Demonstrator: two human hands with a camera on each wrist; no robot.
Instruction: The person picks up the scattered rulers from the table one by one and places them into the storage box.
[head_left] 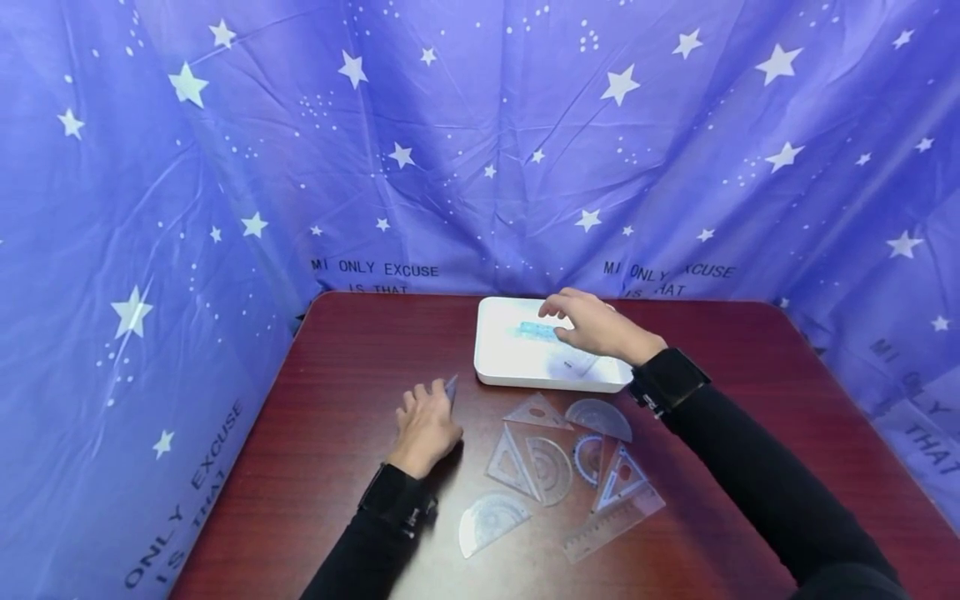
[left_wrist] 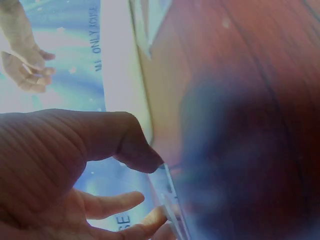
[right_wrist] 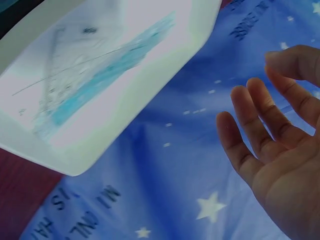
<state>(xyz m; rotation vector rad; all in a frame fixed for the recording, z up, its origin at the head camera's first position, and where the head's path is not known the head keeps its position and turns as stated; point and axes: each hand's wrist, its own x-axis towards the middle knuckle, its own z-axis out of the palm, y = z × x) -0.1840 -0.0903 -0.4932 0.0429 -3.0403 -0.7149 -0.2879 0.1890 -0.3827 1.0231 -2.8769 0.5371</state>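
Observation:
My left hand (head_left: pixel 426 425) is low over the table, left of the white tray (head_left: pixel 555 383). It pinches a clear flat plastic piece (left_wrist: pixel 169 197) between thumb and fingers. A pointed end (head_left: pixel 452 388) sticks out past the fingers; the hand hides the remainder, so its exact kind is unclear. Above the tray hovers my right hand (head_left: pixel 592 325), fingers loosely bent, thumb and index close together, with nothing seen between them. Inside the tray lie a teal see-through ruler (right_wrist: pixel 112 72) and a clear set square (right_wrist: pixel 65 70).
In front of the tray lie clear drawing tools: several protractors, including one half-circle (head_left: pixel 600 417) and another (head_left: pixel 493 521), set squares (head_left: pixel 513 465), and a ruler (head_left: pixel 615 523). A blue star-patterned curtain (head_left: pixel 487 167) hangs behind the red-brown table (head_left: pixel 360 350).

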